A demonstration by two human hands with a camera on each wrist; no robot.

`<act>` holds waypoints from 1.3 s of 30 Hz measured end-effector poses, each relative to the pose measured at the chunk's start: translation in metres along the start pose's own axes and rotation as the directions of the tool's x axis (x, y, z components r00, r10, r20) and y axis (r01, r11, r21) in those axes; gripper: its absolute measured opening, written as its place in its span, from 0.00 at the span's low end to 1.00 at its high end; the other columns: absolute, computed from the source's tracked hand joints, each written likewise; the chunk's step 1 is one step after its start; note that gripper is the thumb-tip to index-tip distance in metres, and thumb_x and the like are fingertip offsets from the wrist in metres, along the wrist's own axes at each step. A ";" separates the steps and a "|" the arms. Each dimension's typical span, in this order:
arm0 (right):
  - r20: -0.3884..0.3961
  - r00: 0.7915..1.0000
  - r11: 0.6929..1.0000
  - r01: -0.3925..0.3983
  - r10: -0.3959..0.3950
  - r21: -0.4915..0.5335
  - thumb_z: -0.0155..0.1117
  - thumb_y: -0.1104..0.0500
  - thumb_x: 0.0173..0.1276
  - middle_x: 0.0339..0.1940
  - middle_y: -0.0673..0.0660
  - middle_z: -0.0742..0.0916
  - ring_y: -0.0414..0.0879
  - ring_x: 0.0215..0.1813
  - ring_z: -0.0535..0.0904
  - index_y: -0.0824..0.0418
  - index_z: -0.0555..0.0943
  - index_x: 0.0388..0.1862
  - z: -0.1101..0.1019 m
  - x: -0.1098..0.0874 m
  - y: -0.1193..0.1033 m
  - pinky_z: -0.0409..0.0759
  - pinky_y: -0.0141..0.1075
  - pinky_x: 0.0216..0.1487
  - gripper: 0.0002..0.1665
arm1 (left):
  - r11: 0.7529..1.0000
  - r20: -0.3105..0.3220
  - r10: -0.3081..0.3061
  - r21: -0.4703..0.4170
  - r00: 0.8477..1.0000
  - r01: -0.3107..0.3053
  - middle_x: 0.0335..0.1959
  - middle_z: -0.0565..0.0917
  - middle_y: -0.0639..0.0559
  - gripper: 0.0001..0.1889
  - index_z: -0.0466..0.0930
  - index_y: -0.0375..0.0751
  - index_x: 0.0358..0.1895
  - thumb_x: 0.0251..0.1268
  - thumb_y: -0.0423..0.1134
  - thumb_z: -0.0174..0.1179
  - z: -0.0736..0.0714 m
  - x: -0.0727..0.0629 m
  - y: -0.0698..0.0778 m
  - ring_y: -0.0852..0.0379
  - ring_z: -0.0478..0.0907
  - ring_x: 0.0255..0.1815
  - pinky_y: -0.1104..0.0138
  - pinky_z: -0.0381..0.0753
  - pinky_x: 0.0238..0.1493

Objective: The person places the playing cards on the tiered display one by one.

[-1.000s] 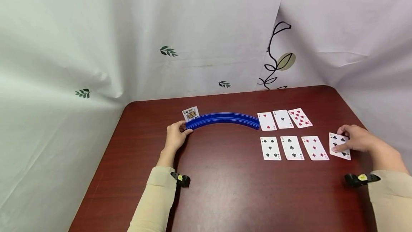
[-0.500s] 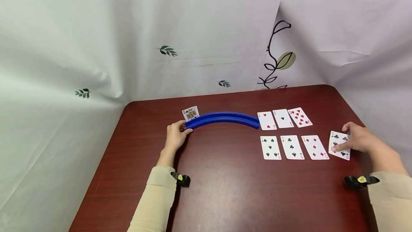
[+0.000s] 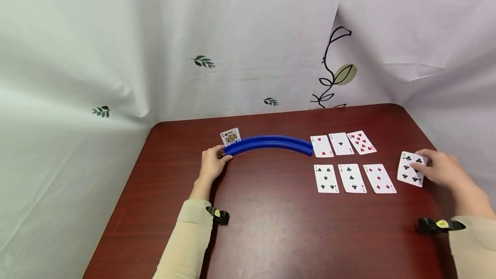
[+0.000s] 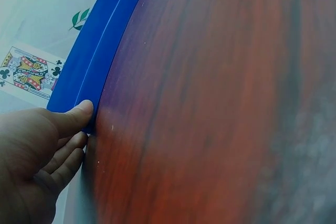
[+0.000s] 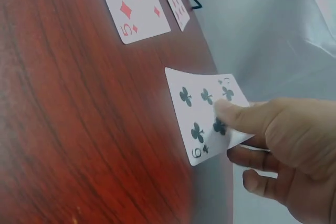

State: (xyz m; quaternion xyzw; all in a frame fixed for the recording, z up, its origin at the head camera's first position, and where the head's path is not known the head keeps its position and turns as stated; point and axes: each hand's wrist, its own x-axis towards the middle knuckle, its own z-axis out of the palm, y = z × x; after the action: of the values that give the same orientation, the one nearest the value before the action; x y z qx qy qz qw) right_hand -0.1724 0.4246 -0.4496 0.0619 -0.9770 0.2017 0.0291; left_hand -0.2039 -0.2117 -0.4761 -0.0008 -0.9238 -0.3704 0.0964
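Note:
My left hand [image 3: 212, 162] pinches the left end of a curved blue playing card holder [image 3: 271, 142], thumb on its near face in the left wrist view. A king of clubs [image 3: 230, 137] stands in the holder's slot near that end. At the right edge of the table, my right hand [image 3: 439, 168] grips a six of clubs [image 3: 407, 169], the thumb across its face and fingers behind. In the right wrist view this card [image 5: 197, 114] is tilted and slightly bowed, its near edge close over the wood.
Face up left of the right hand lie a five of spades [image 3: 326, 179], a three of clubs [image 3: 352, 178] and a five of diamonds [image 3: 380, 178]. Behind them are a two of hearts [image 3: 321, 146], an ace of clubs [image 3: 341, 144] and another hearts card [image 3: 361, 142]. Patterned sheeting [image 3: 248, 42] surrounds the table.
The right hand has shifted its hold on the six of clubs toward the card's right edge, and the card has turned and moved slightly up in view. The left hand stays on the holder.

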 end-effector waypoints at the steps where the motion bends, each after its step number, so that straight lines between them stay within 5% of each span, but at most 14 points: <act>1: -0.006 1.000 1.000 -0.004 0.004 0.011 0.70 0.63 0.65 0.29 0.68 0.83 0.66 0.36 0.75 0.75 0.78 0.47 0.000 -0.001 0.000 0.69 0.51 0.35 0.18 | 1.000 0.001 -0.001 0.001 1.000 0.001 0.43 0.87 0.36 0.21 0.83 0.28 0.56 0.62 0.35 0.72 0.000 0.000 0.000 0.42 0.86 0.46 0.52 0.84 0.52; 5: -0.044 0.999 0.999 -0.007 0.009 0.034 0.63 0.65 0.69 0.33 0.74 0.82 0.69 0.37 0.75 0.74 0.77 0.49 -0.002 -0.004 -0.002 0.69 0.53 0.35 0.14 | 1.000 0.006 -0.005 0.006 1.000 0.005 0.43 0.87 0.35 0.20 0.83 0.28 0.56 0.63 0.35 0.71 0.001 0.000 -0.001 0.42 0.86 0.47 0.52 0.84 0.53; 15: -0.170 0.985 0.998 -0.020 0.031 0.066 0.60 0.64 0.72 0.23 0.59 0.81 0.50 0.28 0.71 0.71 0.79 0.48 -0.007 -0.005 -0.020 0.62 0.38 0.28 0.11 | 1.000 0.004 0.001 0.002 1.000 -0.001 0.42 0.87 0.35 0.20 0.83 0.27 0.55 0.62 0.34 0.72 0.001 0.000 -0.001 0.43 0.86 0.46 0.53 0.84 0.52; 25: -0.224 0.974 0.996 -0.011 0.030 0.084 0.59 0.62 0.73 0.22 0.60 0.83 0.60 0.33 0.75 0.70 0.79 0.51 -0.009 -0.001 -0.035 0.63 0.49 0.40 0.14 | 1.000 0.007 -0.001 0.000 1.000 0.001 0.43 0.87 0.35 0.21 0.83 0.27 0.56 0.62 0.34 0.72 0.001 0.000 -0.001 0.42 0.86 0.47 0.53 0.84 0.52; 32: -0.273 0.962 0.995 0.037 -0.012 0.088 0.64 0.63 0.70 0.19 0.54 0.83 0.29 0.25 0.66 0.68 0.82 0.51 -0.008 0.001 -0.039 0.62 0.36 0.31 0.13 | 1.000 0.007 -0.005 -0.003 1.000 0.005 0.43 0.87 0.35 0.21 0.83 0.27 0.56 0.63 0.34 0.72 0.001 0.000 -0.001 0.42 0.86 0.47 0.53 0.84 0.53; 39: -0.295 0.954 0.991 0.082 -0.048 0.106 0.66 0.63 0.68 0.23 0.62 0.86 0.21 0.26 0.66 0.69 0.83 0.48 -0.007 0.004 -0.049 0.63 0.32 0.29 0.12 | 1.000 0.008 -0.005 -0.009 1.000 0.005 0.44 0.87 0.35 0.21 0.82 0.27 0.57 0.63 0.34 0.71 0.001 -0.001 0.000 0.42 0.86 0.47 0.52 0.84 0.53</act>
State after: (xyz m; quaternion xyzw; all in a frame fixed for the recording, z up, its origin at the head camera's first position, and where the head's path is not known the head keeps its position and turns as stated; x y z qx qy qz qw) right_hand -0.1693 0.3827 -0.4240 0.0652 -0.9461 0.2643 0.1756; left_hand -0.2033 -0.2112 -0.4774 -0.0004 -0.9225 -0.3750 0.0920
